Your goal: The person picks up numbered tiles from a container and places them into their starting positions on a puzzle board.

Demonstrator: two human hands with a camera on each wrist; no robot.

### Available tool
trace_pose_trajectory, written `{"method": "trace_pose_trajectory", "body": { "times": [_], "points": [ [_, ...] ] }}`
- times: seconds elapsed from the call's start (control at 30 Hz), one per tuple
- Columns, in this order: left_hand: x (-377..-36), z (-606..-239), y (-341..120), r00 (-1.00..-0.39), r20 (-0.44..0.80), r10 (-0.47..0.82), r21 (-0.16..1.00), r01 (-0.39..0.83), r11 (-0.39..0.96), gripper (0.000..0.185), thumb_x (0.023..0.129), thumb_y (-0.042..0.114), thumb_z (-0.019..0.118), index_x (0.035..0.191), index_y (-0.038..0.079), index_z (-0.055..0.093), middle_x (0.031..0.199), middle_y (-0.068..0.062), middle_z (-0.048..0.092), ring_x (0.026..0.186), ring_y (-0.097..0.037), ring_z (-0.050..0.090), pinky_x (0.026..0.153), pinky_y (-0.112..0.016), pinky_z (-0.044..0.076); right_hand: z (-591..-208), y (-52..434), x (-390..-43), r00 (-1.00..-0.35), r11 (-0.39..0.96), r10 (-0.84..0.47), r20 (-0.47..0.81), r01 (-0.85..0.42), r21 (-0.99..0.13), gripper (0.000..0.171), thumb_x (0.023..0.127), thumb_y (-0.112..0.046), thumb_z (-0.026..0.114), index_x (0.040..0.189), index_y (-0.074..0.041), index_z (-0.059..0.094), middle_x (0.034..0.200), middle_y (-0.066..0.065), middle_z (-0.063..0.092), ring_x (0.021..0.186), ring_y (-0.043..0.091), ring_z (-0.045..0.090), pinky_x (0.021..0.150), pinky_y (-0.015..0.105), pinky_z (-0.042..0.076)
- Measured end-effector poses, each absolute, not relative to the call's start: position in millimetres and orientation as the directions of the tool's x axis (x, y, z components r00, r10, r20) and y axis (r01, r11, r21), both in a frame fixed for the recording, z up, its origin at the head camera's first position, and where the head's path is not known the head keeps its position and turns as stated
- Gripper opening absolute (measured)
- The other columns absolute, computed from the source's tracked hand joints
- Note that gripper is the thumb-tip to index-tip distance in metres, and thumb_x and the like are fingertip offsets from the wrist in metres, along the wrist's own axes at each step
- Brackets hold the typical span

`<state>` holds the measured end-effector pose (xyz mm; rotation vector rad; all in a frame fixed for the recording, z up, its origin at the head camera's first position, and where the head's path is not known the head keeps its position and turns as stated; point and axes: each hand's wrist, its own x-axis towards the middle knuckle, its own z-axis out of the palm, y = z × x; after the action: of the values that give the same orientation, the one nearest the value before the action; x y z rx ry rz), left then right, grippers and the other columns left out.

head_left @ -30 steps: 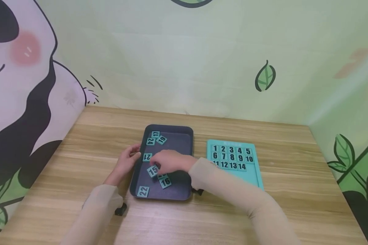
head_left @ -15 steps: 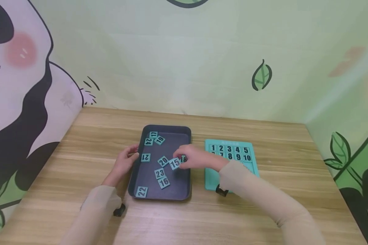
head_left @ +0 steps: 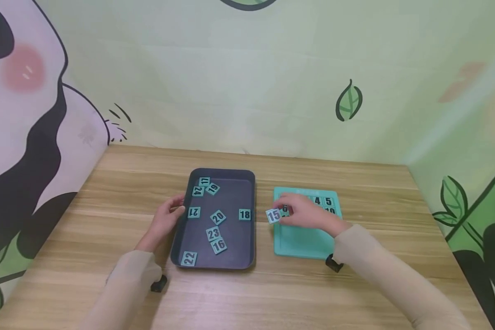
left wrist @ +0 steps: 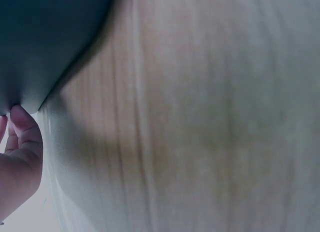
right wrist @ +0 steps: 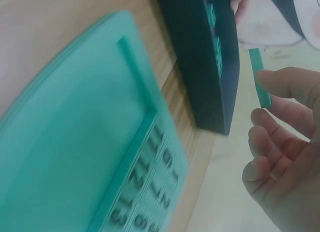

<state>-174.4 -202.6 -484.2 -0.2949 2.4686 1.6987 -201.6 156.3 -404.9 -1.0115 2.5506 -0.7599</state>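
Observation:
A teal number tile marked 15 [head_left: 273, 215] is pinched between the thumb and fingers of my right hand [head_left: 304, 211], held in the air at the left edge of the teal number board [head_left: 303, 243]. In the right wrist view the tile [right wrist: 260, 78] shows edge-on, above the other, curled fingers. The board's upper rows carry number tiles, partly hidden by the hand; its lower part is bare. My left hand [head_left: 165, 222] holds the left rim of the dark tray [head_left: 235, 250], its thumb against the wall in the left wrist view.
Several loose tiles lie in the tray, among them 18 [head_left: 244, 214], 20 [head_left: 218, 217], 23 [head_left: 213, 234], 16 [head_left: 218, 245] and 22 [head_left: 189, 258]. Tray and board stand side by side on a wooden table [head_left: 239, 298]. A printed backdrop [head_left: 231, 91] rises behind.
My right hand has lifted tile 15 from the tray and carried it right, over to the board. Tiles 20, 23 and 18 are now uncovered. My left hand stays at the tray.

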Motion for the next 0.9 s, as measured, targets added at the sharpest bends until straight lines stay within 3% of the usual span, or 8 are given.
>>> {"method": "trace_pose_trajectory", "body": {
  "times": [0.3,0.6,0.9],
  "points": [
    [-174.3,-481.5,-202.2,-0.971,-0.221,-0.086,0.909,-0.237,0.343,0.042,0.093,0.014,0.039,0.134,0.005,0.034,0.133,-0.018,0.038,0.124,-0.034,0.036,0.102,-0.045,0.033,-409.7,202.8,-200.8,-0.807,0.684,-0.586,-0.066,-0.450,-0.574,0.032,0.076,-0.010,0.065,0.107,-0.004,0.059,0.091,0.006,0.057,0.063,0.013,0.043,0.053,0.022,0.039],
    [-174.2,-481.3,-203.6,-0.970,-0.226,-0.084,0.904,-0.242,0.352,0.042,0.093,0.015,0.039,0.134,0.006,0.033,0.133,-0.018,0.038,0.124,-0.034,0.035,0.103,-0.046,0.032,-424.0,246.9,-200.8,-0.853,0.708,-0.519,-0.060,-0.390,-0.588,0.034,0.076,-0.005,0.063,0.109,0.002,0.057,0.101,0.012,0.057,0.065,0.013,0.043,0.054,0.021,0.040],
    [-174.7,-483.1,-202.5,-0.972,-0.223,-0.075,0.907,-0.235,0.350,0.042,0.094,0.013,0.038,0.134,0.005,0.033,0.133,-0.018,0.038,0.125,-0.034,0.035,0.103,-0.045,0.032,-445.3,281.2,-197.6,-0.901,0.763,-0.423,-0.091,-0.300,-0.573,0.037,0.075,-0.004,0.063,0.110,0.005,0.056,0.097,0.016,0.056,0.068,0.016,0.044,0.055,0.022,0.040]
  ]
}}
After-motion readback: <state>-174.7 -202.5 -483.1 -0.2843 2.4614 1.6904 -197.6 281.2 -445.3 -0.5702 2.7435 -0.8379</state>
